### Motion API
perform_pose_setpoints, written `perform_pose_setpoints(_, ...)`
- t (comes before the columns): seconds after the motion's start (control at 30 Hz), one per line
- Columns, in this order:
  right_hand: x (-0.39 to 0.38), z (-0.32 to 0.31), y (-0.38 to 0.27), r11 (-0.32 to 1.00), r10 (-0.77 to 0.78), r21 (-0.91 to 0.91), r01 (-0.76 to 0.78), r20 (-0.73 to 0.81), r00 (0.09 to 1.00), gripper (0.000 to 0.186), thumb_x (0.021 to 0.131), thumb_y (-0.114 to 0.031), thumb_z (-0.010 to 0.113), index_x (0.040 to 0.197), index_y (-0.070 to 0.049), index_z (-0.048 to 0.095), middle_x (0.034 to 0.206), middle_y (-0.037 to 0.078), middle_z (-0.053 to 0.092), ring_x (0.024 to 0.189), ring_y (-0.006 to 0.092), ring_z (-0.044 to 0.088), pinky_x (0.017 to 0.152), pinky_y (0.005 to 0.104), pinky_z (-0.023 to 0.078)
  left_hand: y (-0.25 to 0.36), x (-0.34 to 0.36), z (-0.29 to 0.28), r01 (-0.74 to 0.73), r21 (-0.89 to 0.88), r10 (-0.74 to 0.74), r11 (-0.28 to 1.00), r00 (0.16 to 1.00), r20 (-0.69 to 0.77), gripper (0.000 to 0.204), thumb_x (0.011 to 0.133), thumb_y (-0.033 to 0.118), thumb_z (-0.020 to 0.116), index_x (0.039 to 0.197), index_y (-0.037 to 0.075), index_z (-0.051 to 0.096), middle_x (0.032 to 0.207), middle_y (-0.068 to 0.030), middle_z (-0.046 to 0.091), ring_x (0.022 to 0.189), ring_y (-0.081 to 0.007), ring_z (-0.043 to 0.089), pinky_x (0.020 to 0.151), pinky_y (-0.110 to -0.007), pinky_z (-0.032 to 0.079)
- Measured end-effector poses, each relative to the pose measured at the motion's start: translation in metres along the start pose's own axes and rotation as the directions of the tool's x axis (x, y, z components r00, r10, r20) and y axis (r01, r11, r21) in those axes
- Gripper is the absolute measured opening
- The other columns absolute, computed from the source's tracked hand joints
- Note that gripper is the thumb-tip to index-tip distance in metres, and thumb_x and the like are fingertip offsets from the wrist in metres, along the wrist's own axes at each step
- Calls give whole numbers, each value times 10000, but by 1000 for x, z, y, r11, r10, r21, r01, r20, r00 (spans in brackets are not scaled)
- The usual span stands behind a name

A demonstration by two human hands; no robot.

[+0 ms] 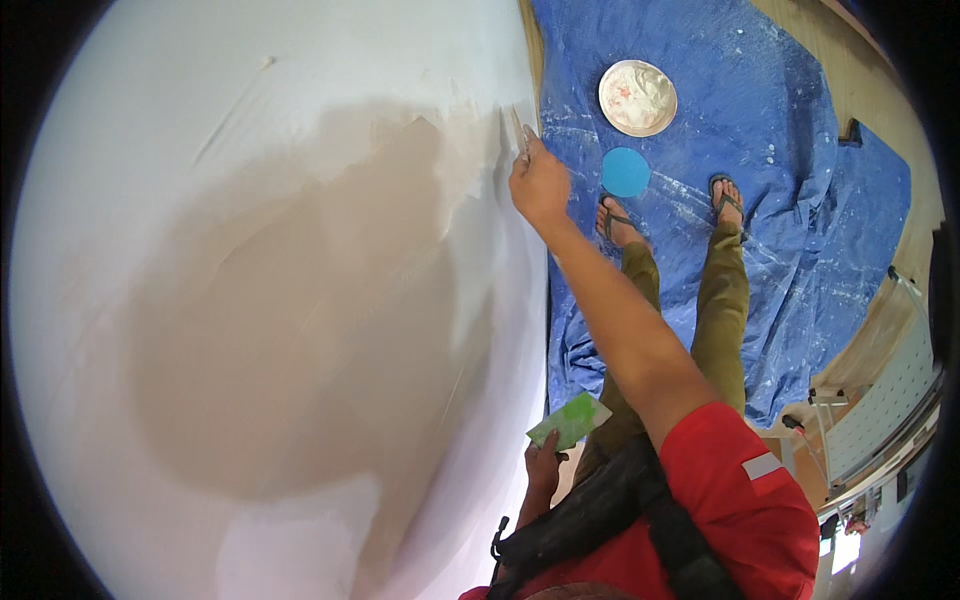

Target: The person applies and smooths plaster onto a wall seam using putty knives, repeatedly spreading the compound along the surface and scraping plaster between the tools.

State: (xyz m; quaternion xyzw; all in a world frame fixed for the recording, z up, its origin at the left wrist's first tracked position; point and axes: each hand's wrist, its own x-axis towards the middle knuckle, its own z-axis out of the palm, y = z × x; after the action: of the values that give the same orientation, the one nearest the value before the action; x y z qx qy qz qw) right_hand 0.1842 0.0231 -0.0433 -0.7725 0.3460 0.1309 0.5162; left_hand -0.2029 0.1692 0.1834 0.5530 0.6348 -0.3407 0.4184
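Note:
My right hand (541, 187) is stretched forward, wrapped round a putty knife (518, 132) seen almost edge-on. Its thin blade is at the wall (300, 300); whether it touches the surface I cannot tell. Low in the picture, close to my body, my left hand (543, 466) grips a green flat rectangular plate (570, 420) with paler smears on it. Pale patches and streaks mark the wall beside both hands, and a large shadow falls across it.
A blue tarp (790, 210) with white splashes and folds covers the floor beside the wall. On it stand a round tub (638, 98) of whitish paste and a blue disc (626, 172), near my sandalled feet. At right is a perforated grey board on a metal frame (880, 390).

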Motion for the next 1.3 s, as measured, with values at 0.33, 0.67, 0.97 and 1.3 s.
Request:
perform_pose_setpoints(0.33,41,50,68,990,139,42,-135,-103,985,527,867,-106,574,1385,-12,567,946,273,710,869,443,695,813,515,548,-20,25,0,154,-399,-161,904,987,18,294,993,205,573,1215,13,566,979,-118,670,865,-238,655,686,-346,489)
perform_pose_setpoints(0.67,56,66,72,995,43,83,-55,140,989,553,875,-73,563,1425,-31,531,1079,272,699,956,449,682,889,509,536,-13,46,26,196,-735,-193,649,977,90,274,1049,254,528,1246,64,551,1128,-106,653,1045,-259,681,771,-371,553)
perform_pose_setpoints(0.97,4,70,106,908,-342,215,361,-119,932,592,889,19,516,1476,-47,476,1293,305,600,1086,451,642,977,461,506,-6,58,117,66,93,-49,993,983,-179,494,1080,360,471,1379,-27,540,1041,-156,686,887,-182,712,698,-256,524)
perform_pose_setpoints(1.3,84,49,142,979,99,169,-116,108,989,391,914,-150,517,1271,-25,617,1081,307,675,1020,482,649,908,514,516,-21,63,148,-263,363,316,894,944,-94,404,1080,273,444,1344,-11,557,1099,-249,691,1042,-338,666,878,-416,505)
